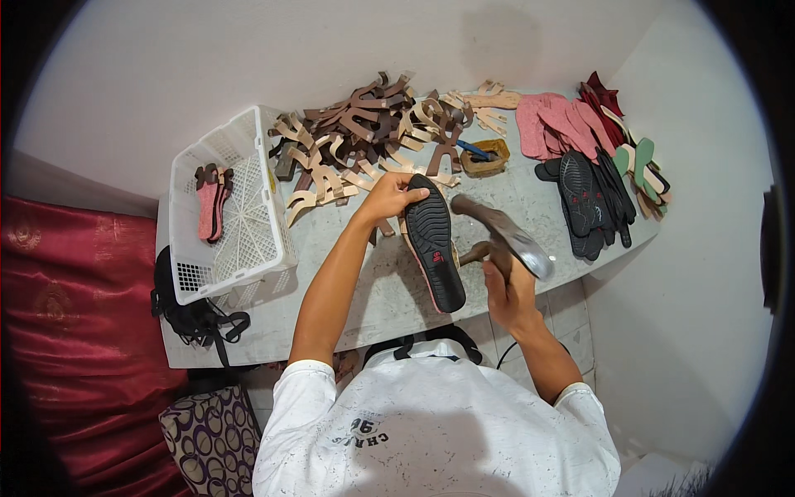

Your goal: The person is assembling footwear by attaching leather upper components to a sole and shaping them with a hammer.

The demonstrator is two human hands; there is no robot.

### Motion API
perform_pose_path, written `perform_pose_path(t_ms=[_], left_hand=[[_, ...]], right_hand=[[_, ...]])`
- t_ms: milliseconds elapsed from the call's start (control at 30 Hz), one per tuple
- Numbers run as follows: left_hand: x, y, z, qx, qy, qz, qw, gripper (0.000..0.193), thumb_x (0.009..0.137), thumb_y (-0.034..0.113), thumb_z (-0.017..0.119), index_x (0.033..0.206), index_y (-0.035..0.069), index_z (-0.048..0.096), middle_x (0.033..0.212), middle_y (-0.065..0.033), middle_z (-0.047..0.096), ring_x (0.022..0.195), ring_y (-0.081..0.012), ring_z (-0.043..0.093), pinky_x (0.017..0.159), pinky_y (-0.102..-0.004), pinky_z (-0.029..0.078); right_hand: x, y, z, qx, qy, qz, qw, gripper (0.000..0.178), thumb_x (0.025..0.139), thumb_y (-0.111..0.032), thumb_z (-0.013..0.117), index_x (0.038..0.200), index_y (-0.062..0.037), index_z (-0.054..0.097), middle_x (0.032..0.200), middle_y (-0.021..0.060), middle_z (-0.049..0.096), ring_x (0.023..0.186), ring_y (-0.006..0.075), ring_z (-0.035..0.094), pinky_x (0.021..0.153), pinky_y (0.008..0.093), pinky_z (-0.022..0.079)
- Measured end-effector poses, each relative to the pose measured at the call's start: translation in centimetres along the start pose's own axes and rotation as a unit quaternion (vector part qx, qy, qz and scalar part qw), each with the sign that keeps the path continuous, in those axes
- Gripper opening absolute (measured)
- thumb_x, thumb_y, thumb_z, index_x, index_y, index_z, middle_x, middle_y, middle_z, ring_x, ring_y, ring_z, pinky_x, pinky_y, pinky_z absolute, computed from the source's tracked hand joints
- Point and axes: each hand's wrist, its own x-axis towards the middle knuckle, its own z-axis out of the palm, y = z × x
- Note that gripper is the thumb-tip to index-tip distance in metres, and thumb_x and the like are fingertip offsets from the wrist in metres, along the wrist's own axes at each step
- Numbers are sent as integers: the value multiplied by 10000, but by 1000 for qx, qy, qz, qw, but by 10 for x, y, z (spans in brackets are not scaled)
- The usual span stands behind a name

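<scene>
Surface [323,261]: pale grey, biggest item, spans the scene left to right, far edge near the wall. Red curtain [83,331] hangs left of it. White plastic basket [228,286] on the left end; pink-topped soles [209,211] lie inside, toward its left side. Strap heap [356,124], brown and tan, loose along the far middle. Patterned cushion [211,439] near left, below surface level. Pink insoles [546,124] stacked far right. Black soles [580,199] piled just nearer than those, some tread up. Black bag [186,315] at the near left corner, just below the basket.

Sandal [435,248] is the work item: raised over the middle of the surface, ribbed black tread up, pink edge showing, tan strap bits out at the sides. Hammer [517,244] just right of it, motion-blurred; can't tell if they touch.

Left grip [391,199] clamps the sandal near its far end, thumb on tread. Right grip [511,294] wrapped around the hammer. Yellowish tub [487,171] far of the hammer, blue-handled tool [474,150] leaning in it.
</scene>
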Motion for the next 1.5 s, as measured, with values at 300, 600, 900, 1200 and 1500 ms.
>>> perform_pose_path(t_ms=[300, 600, 900, 1200, 1500], left_hand=[[-4, -6, 2, 7, 5, 19, 1000, 212, 829, 128, 689, 966, -33, 679, 847, -33, 663, 734, -100, 584, 674, -256, 471], [3, 13, -4, -36, 29, 29, 999, 192, 829, 130, 691, 942, -26, 684, 818, -30, 659, 712, -93, 579, 653, -253, 467], [5, 16, -4, -65, 26, 13, 997, 177, 831, 104, 689, 940, -35, 679, 829, -42, 672, 704, -97, 599, 647, -245, 488], [8, 18, -5, -84, 30, 33, 995, 154, 825, 100, 697, 911, -27, 682, 814, -36, 668, 699, -91, 595, 640, -242, 475], [6, 13, 0, -78, 42, 6, 996, 154, 824, 85, 683, 928, -30, 687, 789, -47, 671, 662, -93, 585, 593, -255, 463]], right_hand=[[5, 23, 10, -34, -92, 170, 981, 272, 898, -202, 585, 864, 43, 472, 641, 247, 582, 559, 411, 590, 506, 401, 451], [3, 19, 33, 6, 70, -40, 997, 171, 889, -96, 540, 994, 39, 553, 562, 120, 519, 464, 278, 505, 493, 377, 427], [9, 15, 19, -28, -77, 159, 984, 238, 899, -162, 573, 1011, 44, 533, 630, 191, 572, 532, 319, 555, 527, 381, 430], [6, 31, 37, -50, -16, 99, 994, 260, 889, -192, 600, 836, 26, 468, 677, 275, 598, 613, 466, 584, 527, 509, 436], [32, -29, 4, 42, 26, 30, 998, 263, 899, -212, 585, 898, 40, 508, 609, 226, 571, 537, 429, 548, 530, 426, 453]])
